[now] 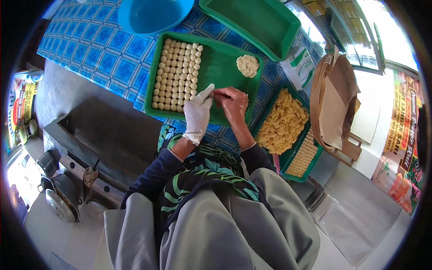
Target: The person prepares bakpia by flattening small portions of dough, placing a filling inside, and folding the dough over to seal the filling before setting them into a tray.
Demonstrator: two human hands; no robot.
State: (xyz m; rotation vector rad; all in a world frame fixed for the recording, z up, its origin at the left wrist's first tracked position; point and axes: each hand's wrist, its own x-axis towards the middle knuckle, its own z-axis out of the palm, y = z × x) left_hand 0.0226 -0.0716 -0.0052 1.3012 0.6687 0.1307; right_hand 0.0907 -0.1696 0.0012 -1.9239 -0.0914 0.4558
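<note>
My left hand (198, 114), in a white glove, and my bare right hand (232, 102) meet over the near side of a green tray (220, 56). Fingertips of both are drawn together and almost touch; anything pinched there is too small or hidden to make out. A pale bit, perhaps dough, shows at the right hand's outer edge. Close rows of small round dough balls (177, 74) fill the tray's left part, right beside the gloved hand. Toward the tray's far right corner lies a lump of pale dough (248, 66).
Beyond the tray stand a blue basin (153, 15) and another green tray (256, 22) on a blue patterned tablecloth (105, 56). On the right, a tray holds a yellow crumbly mass (284, 123) and more small balls (302, 157). A round woven tray (319, 99) leans nearby.
</note>
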